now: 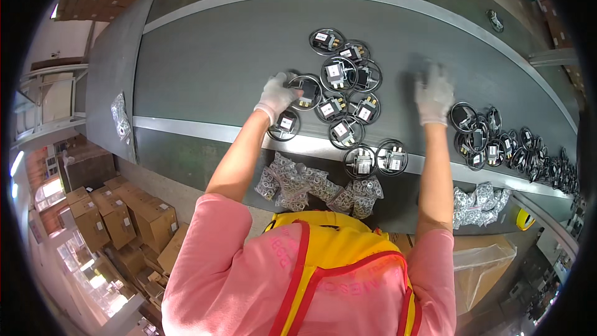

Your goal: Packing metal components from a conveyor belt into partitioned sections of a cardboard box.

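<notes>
My left hand [278, 94], in a white glove, pinches a black power adapter with a coiled cord [307, 92] at the left of a loose cluster. Below that hand, another coiled adapter [285, 124] lies near the belt's front rail. The cluster's other adapters [334, 73] have black cord loops, white labels and brass-coloured prongs; some overlap. My right hand [434, 94], also gloved, is over the bare belt between this cluster and a heap of coiled adapters [477, 137] at the right. Its fingers are stretched and apart, slightly blurred, with nothing seen in them.
The grey conveyor belt [205, 56] runs between metal rails. Clear bags of small metal parts [311, 182] sit along the near ledge, with more bags [479, 205] at the right. Another small bag [120, 117] lies far left. Cardboard boxes [143, 218] are stacked at the lower left.
</notes>
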The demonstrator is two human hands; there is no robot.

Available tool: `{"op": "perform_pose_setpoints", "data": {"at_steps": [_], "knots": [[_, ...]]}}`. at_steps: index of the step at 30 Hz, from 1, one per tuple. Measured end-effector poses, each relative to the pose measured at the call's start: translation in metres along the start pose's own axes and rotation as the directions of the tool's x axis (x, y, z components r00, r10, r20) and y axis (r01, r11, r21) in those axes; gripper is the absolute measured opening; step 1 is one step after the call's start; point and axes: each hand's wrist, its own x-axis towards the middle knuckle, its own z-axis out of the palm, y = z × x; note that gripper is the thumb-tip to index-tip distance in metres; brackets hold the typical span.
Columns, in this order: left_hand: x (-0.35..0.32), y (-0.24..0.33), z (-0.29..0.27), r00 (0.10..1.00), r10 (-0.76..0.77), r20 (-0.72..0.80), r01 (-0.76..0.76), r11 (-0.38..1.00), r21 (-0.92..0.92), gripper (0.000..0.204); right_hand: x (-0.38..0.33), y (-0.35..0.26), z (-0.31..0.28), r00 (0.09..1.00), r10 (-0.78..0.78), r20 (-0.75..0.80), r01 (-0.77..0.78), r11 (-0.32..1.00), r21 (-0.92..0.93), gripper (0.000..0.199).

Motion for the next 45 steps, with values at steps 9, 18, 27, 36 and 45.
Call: {"op": "perform_pose_setpoints", "data": {"at_steps": [9,18,27,36,45], "knots": [[0.072,0.001,-0.063,0.993,-0.029,-0.118,-0.029,0.884,-0.466,0.016,-0.009,-0.098,0.037,0.852,-0.086,0.516,-0.394,0.544,0.741,0.033],[0.015,0.021,0.0,0.574,0.774,-0.269,-0.555,0.609,0.567,0.042,-0.012,-0.051,-0.001,0.993,0.11,0.048,-0.11,0.683,0.722,0.017],[-0.001,0.04,0.046,0.636,0.771,0.03,-0.698,0.559,0.448,0.018,-0.052,-0.034,0.02,0.967,-0.234,0.102,0.242,0.968,-0.066,0.036],[0.07,0.117,0.084,0.793,0.609,-0.004,-0.486,0.636,0.6,0.047,-0.012,-0.041,0.043,0.996,-0.086,-0.024,0.089,0.979,0.184,0.046],[0.072,0.122,0.069,0.891,0.368,0.267,-0.385,0.923,0.016,0.027,-0.014,-0.001,0.04,0.995,-0.094,-0.017,0.094,0.996,-0.003,0.035]]}}
